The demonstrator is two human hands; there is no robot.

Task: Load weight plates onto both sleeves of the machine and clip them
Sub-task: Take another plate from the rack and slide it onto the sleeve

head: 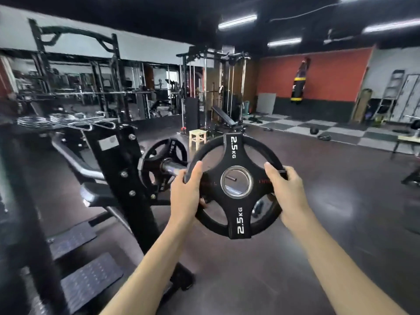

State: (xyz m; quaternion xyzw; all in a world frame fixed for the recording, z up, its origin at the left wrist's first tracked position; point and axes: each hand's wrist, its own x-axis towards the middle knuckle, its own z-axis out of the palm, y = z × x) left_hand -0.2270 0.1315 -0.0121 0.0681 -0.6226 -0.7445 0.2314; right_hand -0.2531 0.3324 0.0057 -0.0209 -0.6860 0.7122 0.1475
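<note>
I hold a black 2.5 kg weight plate (236,164) upright in front of me, its steel-ringed hole facing me. My left hand (185,192) grips its left rim and my right hand (288,194) grips its right rim. Just left of the held plate, the machine's steel sleeve (171,167) sticks out toward me from a black upright (120,173). Another black 2.5 kg plate (159,153) sits on that sleeve against the upright. The held plate is to the right of the sleeve's tip, not on it.
Textured footplates (91,278) of the machine lie at lower left. Spring clips (68,122) rest on a ledge at upper left. A wooden stool (198,138), a bench (223,117) and racks stand behind. Dark open floor spreads to the right.
</note>
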